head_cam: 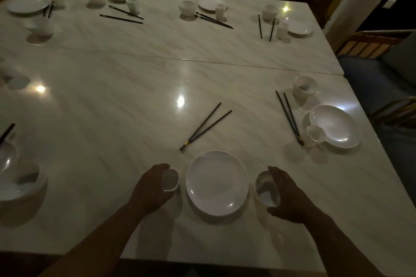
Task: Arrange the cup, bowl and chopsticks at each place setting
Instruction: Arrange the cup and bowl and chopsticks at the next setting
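Observation:
A white round plate [217,182] lies at the near edge of the white marble table [126,105]. My left hand [150,189] grips a small white cup [170,179] just left of the plate. My right hand [286,195] holds a white bowl [266,189] just right of the plate, tilted toward the plate. A pair of dark chopsticks [206,126] lies loose on the table beyond the plate, spread apart at the far ends.
To the right lie a plate [337,128] with a cup [314,135] against it, a bowl [305,86] and chopsticks [289,117]. Several more settings line the far edge and the left side. Chairs stand at the right, and people stand behind the far edge.

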A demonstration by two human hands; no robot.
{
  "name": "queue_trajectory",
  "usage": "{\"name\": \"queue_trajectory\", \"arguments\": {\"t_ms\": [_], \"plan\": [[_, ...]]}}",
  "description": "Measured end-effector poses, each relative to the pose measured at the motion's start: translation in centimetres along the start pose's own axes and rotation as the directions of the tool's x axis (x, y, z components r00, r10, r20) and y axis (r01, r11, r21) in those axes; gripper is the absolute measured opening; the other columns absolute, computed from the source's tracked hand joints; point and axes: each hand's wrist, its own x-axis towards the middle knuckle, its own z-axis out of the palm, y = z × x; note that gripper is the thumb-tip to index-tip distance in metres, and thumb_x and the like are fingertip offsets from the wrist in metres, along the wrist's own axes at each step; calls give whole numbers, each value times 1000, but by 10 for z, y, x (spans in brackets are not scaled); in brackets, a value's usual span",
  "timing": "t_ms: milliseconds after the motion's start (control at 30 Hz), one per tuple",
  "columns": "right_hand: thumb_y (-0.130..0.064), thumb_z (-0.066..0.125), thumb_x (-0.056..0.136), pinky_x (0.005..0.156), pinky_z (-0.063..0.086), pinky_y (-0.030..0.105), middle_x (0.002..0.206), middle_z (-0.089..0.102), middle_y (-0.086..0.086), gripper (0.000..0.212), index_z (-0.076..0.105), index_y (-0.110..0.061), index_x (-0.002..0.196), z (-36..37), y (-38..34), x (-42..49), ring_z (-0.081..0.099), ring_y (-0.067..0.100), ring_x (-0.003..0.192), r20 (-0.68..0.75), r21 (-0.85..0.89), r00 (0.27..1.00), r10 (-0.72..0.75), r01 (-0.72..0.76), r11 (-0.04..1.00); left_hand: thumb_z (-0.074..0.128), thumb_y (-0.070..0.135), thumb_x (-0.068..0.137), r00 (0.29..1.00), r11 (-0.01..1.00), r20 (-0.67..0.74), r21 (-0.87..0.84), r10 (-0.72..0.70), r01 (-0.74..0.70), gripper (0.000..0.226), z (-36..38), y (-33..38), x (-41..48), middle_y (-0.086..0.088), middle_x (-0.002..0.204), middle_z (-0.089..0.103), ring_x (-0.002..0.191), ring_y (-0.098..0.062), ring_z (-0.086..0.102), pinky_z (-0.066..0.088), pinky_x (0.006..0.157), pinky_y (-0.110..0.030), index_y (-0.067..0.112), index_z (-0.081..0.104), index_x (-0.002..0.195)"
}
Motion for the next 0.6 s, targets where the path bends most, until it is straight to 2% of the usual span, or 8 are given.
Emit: {"name": "queue_trajectory", "arguments": {"t_ms": [133,267,333,400,500,600], "plan": [[-46,87,60,111,40,37,160,6,-3,133,-4,-28,155,1,2,1,27,23,143,10,-9,1000,-15,15,1000,91,23,56,1000,1000,16,15,0,0,87,0,-3,-1,-11,129,59,116,-29,59,39,97,-27,5,54,132],[-68,79,56,115,36,45,159,12,-3,130,3,-31,154,-4,-3,5,25,22,144,9,-25,1000,-15,15,1000,90,35,57,997,999,80,32,-22,20,96,-4,0,1,-5,136,53,120,-23,54,41,99,-28,12,47,139],[-72,71,64,113,36,47,158,20,-2,112,15,-31,153,-5,-12,11,29,22,142,-65,29,998,22,-20,999,89,47,55,991,999,127,17,-30,28,104,-7,4,4,0,138,49,122,-19,51,39,99,-27,18,41,143],[-60,69,76,111,39,43,153,35,2,84,36,-28,146,-7,-20,21,39,22,137,-167,81,983,69,-56,995,84,58,59,991,998,123,-10,-60,62,102,-10,10,7,2,138,48,122,-17,51,41,98,-28,23,39,144],[-36,70,87,93,42,26,128,60,4,44,61,-18,126,-14,-40,44,58,17,112,-308,163,945,110,-62,985,73,61,73,990,988,60,-79,-125,129,83,-17,19,20,0,135,52,117,-16,54,44,94,-29,26,42,142],[-28,67,90,79,42,22,104,68,-1,27,66,-17,115,-27,-68,71,60,11,87,-275,297,949,155,-70,952,64,52,85,991,990,-18,-46,-135,134,62,-24,24,39,-4,128,59,109,-17,58,43,88,-27,21,49,137]]}}
